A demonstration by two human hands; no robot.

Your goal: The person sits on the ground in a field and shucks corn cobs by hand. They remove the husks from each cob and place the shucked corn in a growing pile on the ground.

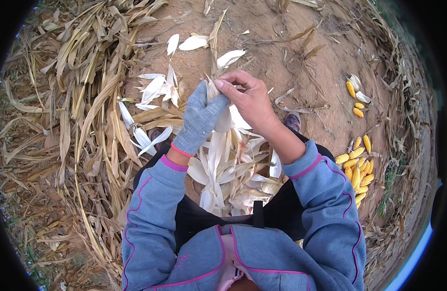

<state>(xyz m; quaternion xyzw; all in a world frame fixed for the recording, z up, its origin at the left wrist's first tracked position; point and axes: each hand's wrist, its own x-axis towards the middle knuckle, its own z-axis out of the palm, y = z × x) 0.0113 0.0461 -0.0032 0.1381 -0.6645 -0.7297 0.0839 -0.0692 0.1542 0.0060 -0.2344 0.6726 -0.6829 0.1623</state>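
In the middle of the view my left hand (pixel 201 115), in a grey knitted glove with a red cuff, is closed around an ear of corn in its pale dry husk (pixel 212 90). The bare fingers of my right hand (pixel 245 95) pinch the husk near the ear's tip. No kernels show on this ear; the fingers and husk cover most of it. Below both hands, between my legs, lies a heap of stripped corn husks (pixel 223 171), whitish with some reddish-brown patches.
A pile of husked yellow corn cobs (pixel 356 174) lies on the soil at right. Farther up are a partly husked cob (pixel 350 88) and two short pieces (pixel 358 109). Dry corn stalks (pixel 96 72) are heaped along the left. Loose white husks (pixel 193 42) lie on the bare soil (pixel 267 40) ahead.
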